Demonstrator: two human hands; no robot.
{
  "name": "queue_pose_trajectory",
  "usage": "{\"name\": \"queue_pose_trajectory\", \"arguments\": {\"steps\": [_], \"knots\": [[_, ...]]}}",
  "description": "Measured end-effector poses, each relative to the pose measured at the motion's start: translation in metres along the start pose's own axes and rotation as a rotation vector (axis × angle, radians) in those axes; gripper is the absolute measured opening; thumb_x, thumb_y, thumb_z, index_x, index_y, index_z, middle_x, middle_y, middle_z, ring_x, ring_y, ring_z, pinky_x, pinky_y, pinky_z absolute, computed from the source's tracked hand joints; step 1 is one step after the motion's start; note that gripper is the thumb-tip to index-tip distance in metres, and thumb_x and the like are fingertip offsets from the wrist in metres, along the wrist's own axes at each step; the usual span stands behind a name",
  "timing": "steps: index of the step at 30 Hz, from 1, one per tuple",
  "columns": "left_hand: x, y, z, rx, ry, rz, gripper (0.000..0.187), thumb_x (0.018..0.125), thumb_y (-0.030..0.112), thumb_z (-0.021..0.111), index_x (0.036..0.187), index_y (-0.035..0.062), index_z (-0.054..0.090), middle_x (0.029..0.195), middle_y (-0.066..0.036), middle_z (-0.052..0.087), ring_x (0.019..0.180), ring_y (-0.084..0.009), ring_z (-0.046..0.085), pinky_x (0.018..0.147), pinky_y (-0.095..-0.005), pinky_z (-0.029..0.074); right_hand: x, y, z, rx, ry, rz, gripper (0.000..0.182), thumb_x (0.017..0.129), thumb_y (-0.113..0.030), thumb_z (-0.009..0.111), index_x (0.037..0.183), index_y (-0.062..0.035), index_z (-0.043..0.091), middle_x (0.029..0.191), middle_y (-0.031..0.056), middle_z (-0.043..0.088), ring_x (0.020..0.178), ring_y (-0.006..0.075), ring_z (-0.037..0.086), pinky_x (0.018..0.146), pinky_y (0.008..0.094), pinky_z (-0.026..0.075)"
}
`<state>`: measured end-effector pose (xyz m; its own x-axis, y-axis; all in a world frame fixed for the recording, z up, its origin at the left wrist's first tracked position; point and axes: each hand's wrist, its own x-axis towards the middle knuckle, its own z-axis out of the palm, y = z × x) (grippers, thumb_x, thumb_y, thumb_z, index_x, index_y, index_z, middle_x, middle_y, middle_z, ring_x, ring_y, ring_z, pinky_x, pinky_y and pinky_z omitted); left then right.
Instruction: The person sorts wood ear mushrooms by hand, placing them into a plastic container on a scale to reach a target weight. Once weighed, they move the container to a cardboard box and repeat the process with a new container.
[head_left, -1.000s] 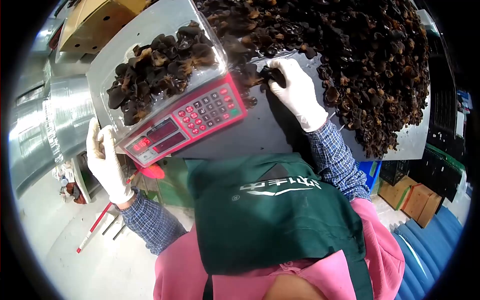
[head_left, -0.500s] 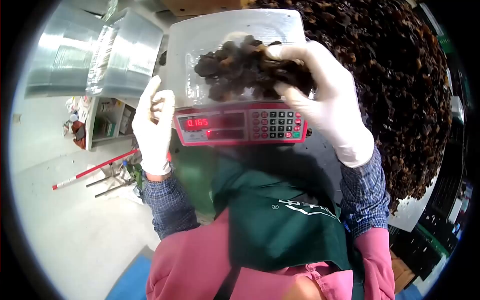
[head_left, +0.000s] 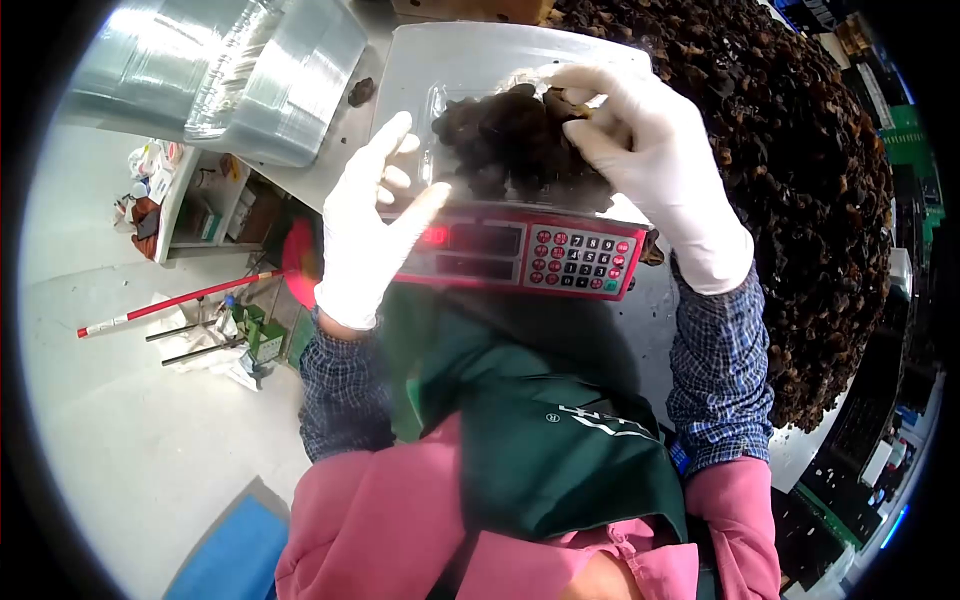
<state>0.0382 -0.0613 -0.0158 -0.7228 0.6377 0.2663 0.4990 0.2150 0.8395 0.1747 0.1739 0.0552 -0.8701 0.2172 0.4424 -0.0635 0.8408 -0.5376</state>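
Note:
A red and white digital scale (head_left: 470, 268) stands on the table, its display partly covered by my left hand. On its plate lies a clear plastic tray (head_left: 428, 150) filled with dark brown mushroom-like pieces (head_left: 515, 145). My left hand (head_left: 375, 225), in a white glove, is at the tray's left side with thumb and fingers apart and nothing between them. Over the right part of the pieces, my gloved right hand (head_left: 655, 150) has its thumb and fingers curled towards each other on some of them.
Stacked clear plastic trays (head_left: 290, 90) stand at the upper left. A large heap of dark pieces (head_left: 800, 200) fills the right side. One loose piece (head_left: 361, 92) lies left of the scale. Below left are a shelf (head_left: 195, 205) and a red pole (head_left: 190, 302).
My left hand has moved right and up, closer to the tray, its thumb now spread. My right hand remains over the pieces. The scale and stacked trays appear shifted right in view.

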Motion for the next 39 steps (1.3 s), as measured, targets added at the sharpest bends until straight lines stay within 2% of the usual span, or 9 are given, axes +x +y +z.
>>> {"name": "queue_pose_trajectory", "arguments": {"steps": [4, 7, 11, 14, 19, 29, 33, 36, 39], "knots": [[0.001, 0.0, -0.013, 0.075, 0.057, 0.021, 0.062, 0.087, 0.002, 0.078, 0.145, 0.0077, 0.059, 0.125, -0.007, 0.071, 0.086, -0.0055, 0.06, 0.078, -0.0214, 0.051, -0.023, 0.01, -0.017, 0.114, 0.074, 0.244, 0.031, 0.089, 0.001, 0.073, 0.119, -0.007, 0.072, 0.088, 0.0012, 0.067, 0.064, 0.0065, 0.058, 0.06, 0.0233, 0.05], [-0.001, 0.003, -0.025, 0.034, 0.074, -0.056, 0.044, 0.088, 0.005, 0.078, 0.131, 0.0083, 0.069, 0.124, -0.005, 0.07, 0.095, -0.0085, 0.062, 0.086, -0.0246, 0.051, -0.04, 0.019, -0.019, 0.161, 0.124, 0.317, 0.03, 0.092, 0.002, 0.072, 0.12, -0.0068, 0.073, 0.093, -0.0019, 0.066, 0.071, 0.0036, 0.052, 0.063, 0.0195, 0.047], [0.006, 0.012, -0.011, 0.418, 0.099, 0.191, 0.028, 0.083, 0.012, 0.081, 0.11, 0.013, 0.077, 0.125, -0.009, 0.066, 0.119, -0.0232, 0.063, 0.102, -0.0362, 0.05, -0.054, 0.017, -0.018, 0.313, 0.125, 0.436, 0.029, 0.094, -0.002, 0.073, 0.123, -0.0066, 0.073, 0.094, -0.0039, 0.065, 0.071, 0.0025, 0.048, 0.064, 0.0181, 0.045], [0.014, 0.008, 0.008, 0.633, 0.107, 0.384, 0.027, 0.077, 0.022, 0.086, 0.101, 0.0111, 0.077, 0.137, -0.011, 0.063, 0.127, -0.0303, 0.058, 0.107, -0.0431, 0.045, -0.063, 0.02, -0.017, 0.284, 0.112, 0.42, 0.028, 0.095, -0.005, 0.072, 0.123, -0.0064, 0.073, 0.095, -0.0033, 0.066, 0.07, 0.0023, 0.048, 0.062, 0.0177, 0.044], [0.028, 0.0, 0.011, 0.736, -0.011, 0.413, 0.013, 0.08, 0.019, 0.076, 0.08, 0.0077, 0.068, 0.14, -0.013, 0.062, 0.132, -0.0344, 0.054, 0.111, -0.0468, 0.04, -0.073, 0.02, -0.024, 0.309, 0.162, 0.484, 0.028, 0.097, -0.005, 0.07, 0.125, -0.0056, 0.072, 0.097, -0.0024, 0.068, 0.069, 0.0016, 0.048, 0.06, 0.0171, 0.044], [0.011, 0.013, -0.036, 0.271, 0.062, 0.1, 0.008, 0.09, 0.011, 0.072, 0.096, 0.0056, 0.075, 0.135, -0.015, 0.065, 0.122, -0.0234, 0.063, 0.106, -0.0384, 0.047, -0.086, 0.013, -0.026, 0.362, 0.155, 0.494, 0.03, 0.096, -0.001, 0.068, 0.125, -0.0042, 0.071, 0.098, -0.0017, 0.068, 0.071, 0.0019, 0.049, 0.066, 0.0178, 0.045], [0.018, 0.018, -0.007, 0.565, 0.021, 0.307, 0.027, 0.082, 0.023, 0.082, 0.107, 0.0117, 0.08, 0.142, -0.013, 0.061, 0.135, -0.0329, 0.052, 0.112, -0.0451, 0.041, -0.086, 0.012, -0.023, 0.333, 0.113, 0.466, 0.031, 0.095, 0.0, 0.069, 0.125, -0.0037, 0.071, 0.097, -0.0008, 0.069, 0.071, 0.0026, 0.049, 0.067, 0.0188, 0.046], [0.028, 0.001, 0.01, 0.781, 0.013, 0.389, 0.021, 0.078, 0.02, 0.083, 0.095, 0.0098, 0.077, 0.145, -0.011, 0.06, 0.135, -0.0341, 0.051, 0.114, -0.0455, 0.037, -0.089, 0.013, -0.024, 0.269, 0.118, 0.443, 0.031, 0.094, 0.0, 0.069, 0.125, -0.003, 0.071, 0.097, -0.0001, 0.069, 0.071, 0.0037, 0.049, 0.068, 0.0208, 0.047], [0.032, 0.004, -0.007, 0.665, -0.049, 0.445, 0.016, 0.078, 0.017, 0.082, 0.09, 0.0086, 0.075, 0.145, -0.011, 0.06, 0.134, -0.0344, 0.052, 0.114, -0.0454, 0.037, -0.097, 0.016, -0.028, 0.278, 0.136, 0.451, 0.031, 0.094, -0.001, 0.069, 0.125, -0.0023, 0.071, 0.098, 0.0013, 0.069, 0.073, 0.0045, 0.052, 0.073, 0.0217, 0.05]]}}
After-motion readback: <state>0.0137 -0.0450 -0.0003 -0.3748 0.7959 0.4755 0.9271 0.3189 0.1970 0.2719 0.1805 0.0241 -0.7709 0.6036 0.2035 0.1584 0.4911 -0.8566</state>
